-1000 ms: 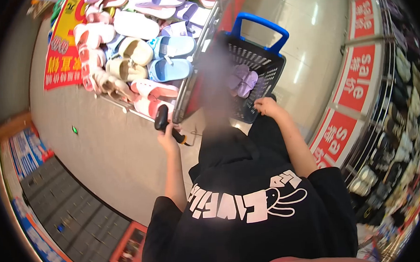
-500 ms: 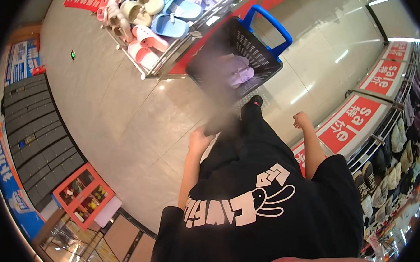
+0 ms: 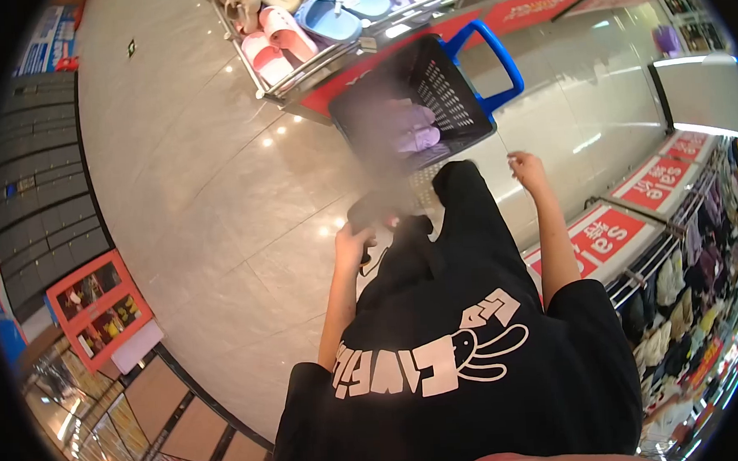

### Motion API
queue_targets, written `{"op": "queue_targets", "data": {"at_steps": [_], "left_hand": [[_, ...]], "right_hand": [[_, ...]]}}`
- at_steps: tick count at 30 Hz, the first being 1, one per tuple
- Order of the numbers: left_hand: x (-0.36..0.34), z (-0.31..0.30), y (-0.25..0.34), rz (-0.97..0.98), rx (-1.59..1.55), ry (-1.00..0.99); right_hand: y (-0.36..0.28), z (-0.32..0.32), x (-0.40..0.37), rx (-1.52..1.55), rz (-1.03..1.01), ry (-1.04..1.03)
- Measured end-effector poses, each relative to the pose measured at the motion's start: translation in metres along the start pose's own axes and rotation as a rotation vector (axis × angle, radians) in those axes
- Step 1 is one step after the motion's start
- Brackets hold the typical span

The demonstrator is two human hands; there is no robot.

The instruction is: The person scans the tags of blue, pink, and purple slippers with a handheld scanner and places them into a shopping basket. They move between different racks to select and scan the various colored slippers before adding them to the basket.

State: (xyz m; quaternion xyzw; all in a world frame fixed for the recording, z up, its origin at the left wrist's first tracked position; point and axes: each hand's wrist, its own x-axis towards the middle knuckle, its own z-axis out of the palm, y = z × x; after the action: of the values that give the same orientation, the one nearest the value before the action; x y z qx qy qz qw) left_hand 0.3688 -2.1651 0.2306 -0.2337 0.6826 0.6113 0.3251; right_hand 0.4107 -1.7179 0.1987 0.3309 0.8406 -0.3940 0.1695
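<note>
Head view, left to right: left hand (image 3: 351, 246) closed round a dark scanner (image 3: 370, 210), near, low by the leg, partly blurred. Probably light, stiff, smooth plastic; best held by its grip, clear of the cord. Farther off, black basket (image 3: 454, 97) with a blue handle, holding purple slippers (image 3: 418, 134). Right hand (image 3: 526, 169) empty, half open, near the basket.

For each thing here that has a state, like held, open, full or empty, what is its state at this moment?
left hand: closed around the handheld scanner.
right hand: loosely curled, holding nothing.
shopping basket: touched by neither hand.
blue handle: raised.
purple slippers: lying inside the basket.
display rack: loaded with slippers.
</note>
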Motion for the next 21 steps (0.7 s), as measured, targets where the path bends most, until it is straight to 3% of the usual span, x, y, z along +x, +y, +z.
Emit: {"op": "queue_targets", "data": {"at_steps": [2, 4, 8, 10, 12, 14, 16, 19, 21], "left_hand": [[-0.001, 0.005, 0.007, 0.019, -0.012, 0.035], [0.008, 0.004, -0.003, 0.059, 0.069, 0.045], [0.009, 0.043, 0.023, 0.082, -0.183, 0.202], [0.007, 0.075, 0.034, 0.019, -0.334, 0.266], [-0.002, 0.123, 0.058, 0.067, -0.517, 0.369], [-0.001, 0.165, 0.07, 0.069, -0.581, 0.373], [0.01, 0.209, 0.078, 0.098, -0.662, 0.381], [0.008, 0.259, 0.061, 0.107, -0.655, 0.348], [0.005, 0.277, 0.063, 0.133, -0.583, 0.312]], "right_hand": [[-0.011, -0.018, 0.038, -0.325, -0.377, 0.239], [-0.061, -0.045, 0.057, -0.451, -0.473, 0.375], [-0.119, -0.082, 0.133, -0.657, -0.759, 0.377], [-0.13, -0.1, 0.17, -0.894, -0.896, 0.107], [-0.13, -0.115, 0.195, -1.023, -0.926, 0.006], [-0.14, -0.132, 0.226, -1.112, -1.208, -0.181], [-0.153, -0.139, 0.234, -1.165, -1.212, -0.329], [-0.179, -0.12, 0.227, -1.35, -1.236, -0.261], [-0.181, -0.098, 0.231, -1.546, -1.345, 0.074]]}}
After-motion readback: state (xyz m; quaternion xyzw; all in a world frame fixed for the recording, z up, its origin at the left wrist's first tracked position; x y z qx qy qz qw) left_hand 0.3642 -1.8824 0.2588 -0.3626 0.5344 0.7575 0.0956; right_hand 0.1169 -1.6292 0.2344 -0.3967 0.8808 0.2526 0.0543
